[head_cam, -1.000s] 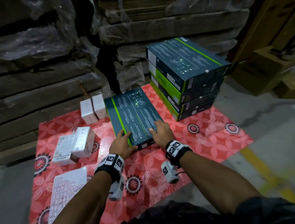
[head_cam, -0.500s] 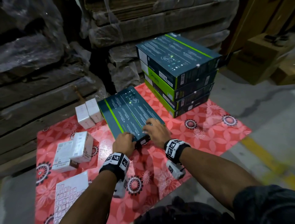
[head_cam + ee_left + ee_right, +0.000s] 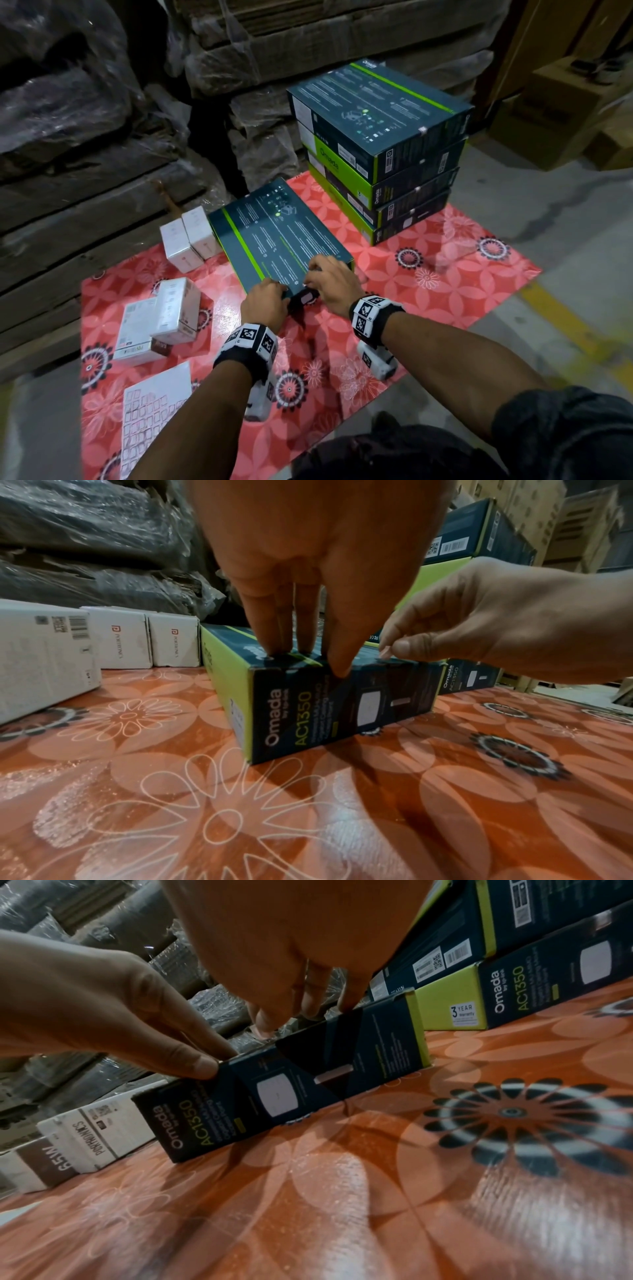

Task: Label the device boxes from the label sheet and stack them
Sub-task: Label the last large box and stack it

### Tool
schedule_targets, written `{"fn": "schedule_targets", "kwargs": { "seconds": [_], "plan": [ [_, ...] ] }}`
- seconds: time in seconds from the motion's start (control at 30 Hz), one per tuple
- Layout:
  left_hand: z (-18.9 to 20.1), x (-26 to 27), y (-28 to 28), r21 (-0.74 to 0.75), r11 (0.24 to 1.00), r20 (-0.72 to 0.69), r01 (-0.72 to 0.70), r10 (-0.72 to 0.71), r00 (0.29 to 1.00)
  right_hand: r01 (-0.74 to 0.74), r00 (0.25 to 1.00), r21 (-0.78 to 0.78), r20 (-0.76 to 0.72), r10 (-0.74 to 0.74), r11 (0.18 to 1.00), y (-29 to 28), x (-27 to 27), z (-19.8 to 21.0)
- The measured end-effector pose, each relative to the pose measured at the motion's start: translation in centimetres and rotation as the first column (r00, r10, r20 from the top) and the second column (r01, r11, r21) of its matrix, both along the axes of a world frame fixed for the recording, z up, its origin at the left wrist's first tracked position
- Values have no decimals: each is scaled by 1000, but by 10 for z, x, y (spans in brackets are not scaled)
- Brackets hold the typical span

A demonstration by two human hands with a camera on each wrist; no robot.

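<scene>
I have both hands on the near edge of the flat teal device box (image 3: 274, 236), which lies on the red flowered mat (image 3: 445, 274) in front of me, its long side running away toward the wrapped pallets (image 3: 85, 120).

My left hand (image 3: 263, 303) sits at the box's near left corner: in the left wrist view its fingers (image 3: 274, 631) come straight down with the tips on the top face, just behind the edge, and the thumb reaches over onto the dark end panel printed "Omada AC1350". The fingers are mostly extended, pressing rather than wrapping the box.

My right hand (image 3: 334, 284) is just beside it, farther right along the same edge. Its fingers are curled, and the thumb and forefinger are brought together at the top edge of the box; in the left wrist view the thumb tip (image 3: 404, 647) meets the forefinger there. I cannot tell whether a label is held between them, as the spot is too small and shadowed.

To the right and farther back, the stack of labelled-size device boxes (image 3: 383, 150) stands four high on the mat, well apart from my hands. Two small white boxes (image 3: 188, 240) stand side by side touching the left of the flat box. Two more white boxes (image 3: 161, 318) lie piled near the mat's left edge, and the label sheet (image 3: 154, 407) lies flat at the near left corner.
</scene>
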State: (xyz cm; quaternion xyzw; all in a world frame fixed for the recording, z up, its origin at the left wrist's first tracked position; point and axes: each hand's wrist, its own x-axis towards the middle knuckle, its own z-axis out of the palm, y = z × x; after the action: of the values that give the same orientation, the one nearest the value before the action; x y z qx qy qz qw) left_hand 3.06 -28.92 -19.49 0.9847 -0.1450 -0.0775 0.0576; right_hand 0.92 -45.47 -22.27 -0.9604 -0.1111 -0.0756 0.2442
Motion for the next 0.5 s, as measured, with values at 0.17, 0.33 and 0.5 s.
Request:
{"fn": "schedule_targets", "kwargs": {
  "seconds": [0.17, 0.33, 0.5],
  "plan": [
    [-1, -1, 1, -4, 1000, 9, 3, -3, 1000, 1, 1000, -8, -15, -1, 1000, 2, 0, 1],
    [-1, -2, 1, -4, 1000, 8, 8, -8, 1000, 4, 1000, -22, -14, -4, 1000, 2, 0, 0],
    [1, -2, 1, 5, 1000, 0, 6, -6, 1000, 0, 1000, -38, -18, -1, 999, 2, 1, -2]
  ]
}}
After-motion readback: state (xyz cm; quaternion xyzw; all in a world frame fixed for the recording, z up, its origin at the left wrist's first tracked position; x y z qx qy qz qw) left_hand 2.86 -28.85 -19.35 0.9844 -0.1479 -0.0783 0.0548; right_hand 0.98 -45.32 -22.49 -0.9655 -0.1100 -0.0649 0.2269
